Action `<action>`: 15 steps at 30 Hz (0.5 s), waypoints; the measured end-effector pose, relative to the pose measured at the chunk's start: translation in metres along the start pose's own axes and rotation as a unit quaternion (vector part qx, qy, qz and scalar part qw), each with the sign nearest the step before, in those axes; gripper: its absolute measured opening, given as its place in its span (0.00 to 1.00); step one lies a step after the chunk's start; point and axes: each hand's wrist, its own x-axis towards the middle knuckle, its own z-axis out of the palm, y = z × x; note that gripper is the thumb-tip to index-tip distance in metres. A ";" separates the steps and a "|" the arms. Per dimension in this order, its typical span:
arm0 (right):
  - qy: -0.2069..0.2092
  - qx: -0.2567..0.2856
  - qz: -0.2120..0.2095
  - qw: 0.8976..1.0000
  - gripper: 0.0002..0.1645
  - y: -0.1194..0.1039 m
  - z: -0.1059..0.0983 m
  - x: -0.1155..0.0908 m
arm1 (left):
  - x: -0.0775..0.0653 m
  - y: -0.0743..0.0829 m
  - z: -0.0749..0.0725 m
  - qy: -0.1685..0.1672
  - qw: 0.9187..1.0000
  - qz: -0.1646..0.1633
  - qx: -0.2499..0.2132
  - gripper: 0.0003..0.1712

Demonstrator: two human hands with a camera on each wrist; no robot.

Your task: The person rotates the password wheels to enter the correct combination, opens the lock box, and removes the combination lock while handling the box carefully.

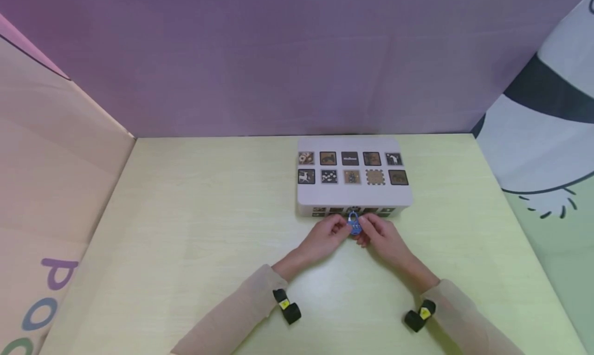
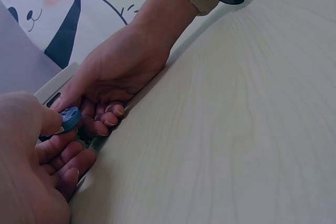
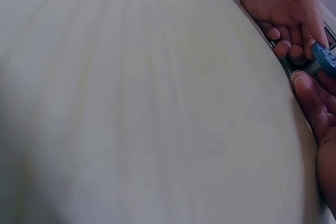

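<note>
Between both hands, against the front of a white box (image 1: 355,195), is a small blue padlock (image 1: 355,227) with a row of dials on its face. Its shackle points toward the box's front side. My left hand (image 1: 327,238) pinches the padlock's left edge with thumb and fingers. From the other side my right hand (image 1: 386,242) pinches its right edge. In the left wrist view the padlock (image 2: 71,118) shows as a rounded blue body between the two thumbs. The right wrist view catches the padlock (image 3: 325,59) at its right border, partly cut off.
Rows of small square pictures cover the box's lid and front. It stands on a pale wooden table (image 1: 209,200), near the back edge. A purple curtain (image 1: 297,61) rises behind, with printed panels at left and right. Each sleeve carries a black wrist camera (image 1: 290,311).
</note>
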 end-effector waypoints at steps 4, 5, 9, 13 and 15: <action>0.000 0.000 -0.002 1.000 0.16 0.000 0.000 0.000 | 0.000 0.000 0.000 0.000 1.000 0.004 -0.001 0.15; 0.001 0.000 -0.002 1.000 0.16 0.001 0.000 0.000 | 0.000 0.000 0.000 -0.001 1.000 0.004 -0.002 0.15; 0.003 0.003 -0.004 1.000 0.16 0.002 0.000 0.001 | 0.001 0.000 0.000 -0.002 1.000 0.006 -0.004 0.15; 0.004 0.011 -0.003 1.000 0.16 0.001 0.000 0.000 | 0.001 0.000 0.000 -0.002 1.000 0.006 -0.008 0.15; 0.005 0.013 -0.003 1.000 0.16 0.000 0.000 0.000 | 0.001 0.000 0.000 -0.004 1.000 0.006 -0.010 0.15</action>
